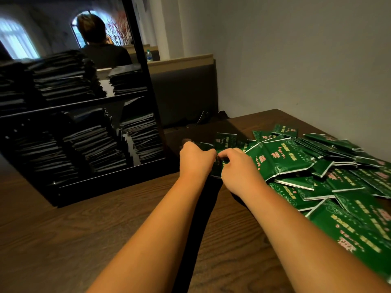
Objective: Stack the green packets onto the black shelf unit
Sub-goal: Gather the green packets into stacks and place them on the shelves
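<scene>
Both forearms reach out from me over the table (88,233), bare to the elbow. My left hand (195,158) and right hand (238,169) sit close together, knuckles up, fingers curled around a small bunch of packets (218,166) held between them just above the wood; how many I hold I cannot tell. Right of my hands a loose pile (317,172) of green packets sprawls across the table toward the wall. Left of my hands stands the shelf (143,81), black and two-tiered, with stacks (63,79) already on both levels. Beyond it a person (99,43) sits facing away, a bottle (149,56) near them.
</scene>
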A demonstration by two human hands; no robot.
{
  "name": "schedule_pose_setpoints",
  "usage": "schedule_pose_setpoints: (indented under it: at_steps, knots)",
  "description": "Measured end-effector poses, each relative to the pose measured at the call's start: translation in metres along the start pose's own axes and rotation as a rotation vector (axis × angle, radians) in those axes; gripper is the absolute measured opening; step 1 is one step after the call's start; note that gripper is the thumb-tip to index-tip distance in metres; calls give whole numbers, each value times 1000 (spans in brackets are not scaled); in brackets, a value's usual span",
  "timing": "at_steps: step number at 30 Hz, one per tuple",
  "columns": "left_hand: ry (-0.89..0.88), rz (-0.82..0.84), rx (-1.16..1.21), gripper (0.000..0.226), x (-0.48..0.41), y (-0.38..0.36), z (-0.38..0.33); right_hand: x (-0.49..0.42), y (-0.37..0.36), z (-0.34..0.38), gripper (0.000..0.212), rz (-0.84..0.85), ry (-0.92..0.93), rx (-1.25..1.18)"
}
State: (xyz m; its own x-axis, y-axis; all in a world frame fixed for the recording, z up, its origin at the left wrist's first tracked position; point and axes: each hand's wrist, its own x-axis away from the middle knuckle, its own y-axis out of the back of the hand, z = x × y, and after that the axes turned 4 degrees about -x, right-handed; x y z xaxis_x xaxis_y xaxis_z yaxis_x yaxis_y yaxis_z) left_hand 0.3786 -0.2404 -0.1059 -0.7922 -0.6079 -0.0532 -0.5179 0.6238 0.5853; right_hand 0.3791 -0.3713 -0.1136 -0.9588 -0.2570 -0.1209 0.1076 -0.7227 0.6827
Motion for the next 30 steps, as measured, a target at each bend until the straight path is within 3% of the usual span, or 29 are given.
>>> schedule_pose_setpoints:
  at_steps: [3, 6, 9, 15, 21, 24, 30]
  knots:
    - [80, 67, 99, 34, -3, 5, 1, -4, 1, -4, 62, -10, -13, -23]
    - [131, 167, 227, 45, -5, 11, 2, -9, 5, -4, 64, 39, -59, 27]
    - [160, 244, 313, 30, -3, 14, 0, -10, 9, -1, 67, 92, -80, 62]
    - [162, 113, 321, 32, -6, 10, 5, -10, 7, 0, 70, 128, -91, 74]
    - [200, 248, 448, 39, 1, 20, 0, -8, 7, 0, 73, 120, -60, 89]
    - [173, 300, 366, 45, 6, 27, -10, -9, 6, 0, 73, 114, -60, 70]
    - [56, 268, -34, 41, 3, 52, -34, -9, 6, -2, 72, 128, -34, 49]
